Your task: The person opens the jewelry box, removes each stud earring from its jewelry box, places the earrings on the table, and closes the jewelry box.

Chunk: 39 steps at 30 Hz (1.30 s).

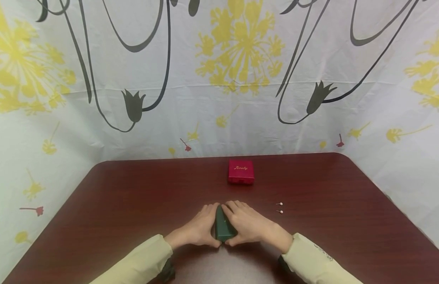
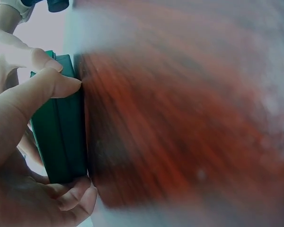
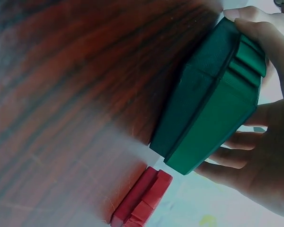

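Note:
A small green jewelry box (image 1: 224,229) lies on the brown table between the two hands, narrower at its far end. A seam runs along its side in the left wrist view, and the lid is down. My left hand (image 1: 201,226) grips its left side, thumb at the near end and fingers toward the far end. From the right, my right hand (image 1: 250,223) holds the box the same way, its thumb close to the left thumb. In the right wrist view, the green box (image 3: 210,101) shows ridges at one end, with fingers partly hidden behind it.
Beyond the hands, a red box (image 1: 240,170) with gold lettering stands near the table's far edge. Two pearl-headed stud earrings (image 1: 281,212) lie on the table (image 1: 152,189) to the right. A patterned white cloth (image 1: 162,134) hangs behind and at the sides.

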Each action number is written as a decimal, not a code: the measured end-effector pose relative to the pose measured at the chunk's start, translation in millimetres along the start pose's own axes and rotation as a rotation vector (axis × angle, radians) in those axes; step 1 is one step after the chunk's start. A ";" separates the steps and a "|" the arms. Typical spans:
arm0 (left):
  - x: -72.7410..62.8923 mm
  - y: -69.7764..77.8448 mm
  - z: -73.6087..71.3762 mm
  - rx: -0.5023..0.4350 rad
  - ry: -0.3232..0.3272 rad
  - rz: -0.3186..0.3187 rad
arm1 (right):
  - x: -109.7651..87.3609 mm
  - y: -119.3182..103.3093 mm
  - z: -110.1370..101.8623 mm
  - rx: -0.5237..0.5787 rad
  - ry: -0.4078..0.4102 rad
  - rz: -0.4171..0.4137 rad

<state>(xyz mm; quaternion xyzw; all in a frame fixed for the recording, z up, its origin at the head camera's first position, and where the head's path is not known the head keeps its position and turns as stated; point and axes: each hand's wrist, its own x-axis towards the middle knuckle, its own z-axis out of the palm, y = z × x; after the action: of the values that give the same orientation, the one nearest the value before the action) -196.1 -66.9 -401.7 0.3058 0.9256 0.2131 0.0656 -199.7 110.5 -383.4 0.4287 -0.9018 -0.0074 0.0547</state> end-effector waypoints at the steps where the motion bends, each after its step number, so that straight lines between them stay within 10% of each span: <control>1: 0.0 -0.3 0.3 0.002 0.003 0.005 | 0.0 0.2 0.0 -0.001 0.001 -0.002; 39: 1.7 -3.4 2.1 -0.043 0.013 0.013 | 5.3 5.8 -5.4 0.216 -0.053 0.020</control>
<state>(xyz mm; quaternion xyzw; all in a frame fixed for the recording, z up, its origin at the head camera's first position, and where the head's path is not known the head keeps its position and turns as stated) -198.8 -67.6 -405.1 0.3090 0.9192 0.2351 0.0649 -206.8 110.2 -377.2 0.4227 -0.9027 0.0791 -0.0159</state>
